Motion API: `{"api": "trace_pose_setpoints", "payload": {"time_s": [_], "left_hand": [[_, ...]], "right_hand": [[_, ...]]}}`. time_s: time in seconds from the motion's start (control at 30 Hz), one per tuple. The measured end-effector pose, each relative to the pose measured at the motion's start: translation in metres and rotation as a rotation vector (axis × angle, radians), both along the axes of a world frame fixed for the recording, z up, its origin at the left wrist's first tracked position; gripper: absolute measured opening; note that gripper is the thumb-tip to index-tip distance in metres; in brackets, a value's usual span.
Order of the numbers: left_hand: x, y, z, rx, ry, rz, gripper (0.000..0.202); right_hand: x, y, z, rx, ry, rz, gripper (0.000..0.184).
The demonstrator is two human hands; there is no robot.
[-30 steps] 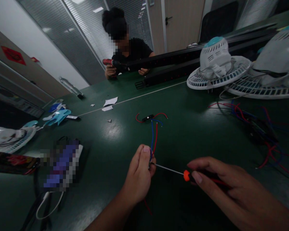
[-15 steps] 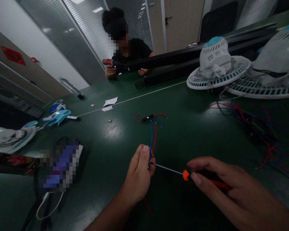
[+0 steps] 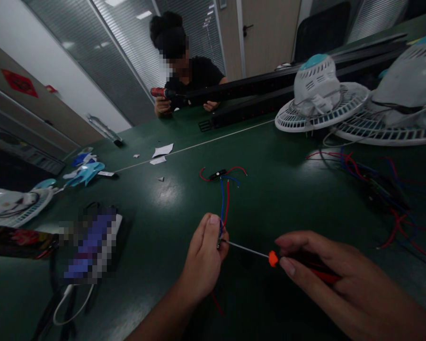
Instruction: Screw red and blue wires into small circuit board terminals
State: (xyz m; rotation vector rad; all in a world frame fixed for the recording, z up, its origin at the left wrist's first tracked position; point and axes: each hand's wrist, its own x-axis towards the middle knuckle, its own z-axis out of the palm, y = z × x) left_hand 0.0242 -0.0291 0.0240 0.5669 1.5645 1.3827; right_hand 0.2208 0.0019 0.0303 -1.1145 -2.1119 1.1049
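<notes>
Wired connector [image 3: 219, 244], mostly hidden by fingers, is held above a dark green table [image 3: 184, 199] in an office with blinds behind glass. At the far side, a co-worker [image 3: 195, 76] holds a red cordless drill [image 3: 159, 93] against a long black rail [image 3: 241, 113]. At right, two white fan units [image 3: 315, 106] with teal caps sit on the table beside a tangle of red and blue wires [image 3: 362, 175]. Nearer the middle lies a small black inline module [image 3: 217, 174] with its own coloured leads, and paper scraps [image 3: 162, 150] sit further left.

The left hand [image 3: 204, 258] is closed, pinching the connector between thumb and fingers. The right hand [image 3: 315, 270] is curled around a precision screwdriver [image 3: 273, 258] with an orange collar, its thin shaft reaching the connector; whether the tip touches cannot be told. Blue and red leads [image 3: 224, 203] rise from the pinch.

The connector looks light and fiddly, its thin leads soft and apt to flop, so its body appears the surest place to hold.
</notes>
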Motion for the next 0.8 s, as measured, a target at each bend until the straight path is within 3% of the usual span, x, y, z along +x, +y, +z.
{"api": "trace_pose_setpoints", "payload": {"time_s": [0.23, 0.53, 0.8], "left_hand": [[-0.003, 0.0, 0.005, -0.076, 0.293, -0.19, 0.045], [-0.006, 0.001, 0.007, -0.121, 0.356, -0.176, 0.042], [-0.016, 0.0, 0.008, -0.015, 0.248, -0.322, 0.038]], "right_hand": [[-0.009, -0.003, -0.006, 0.056, 0.003, -0.219, 0.026], [-0.012, 0.0, -0.003, 0.052, 0.016, -0.25, 0.03], [-0.01, -0.002, 0.0, -0.013, 0.043, -0.248, 0.028]]}}
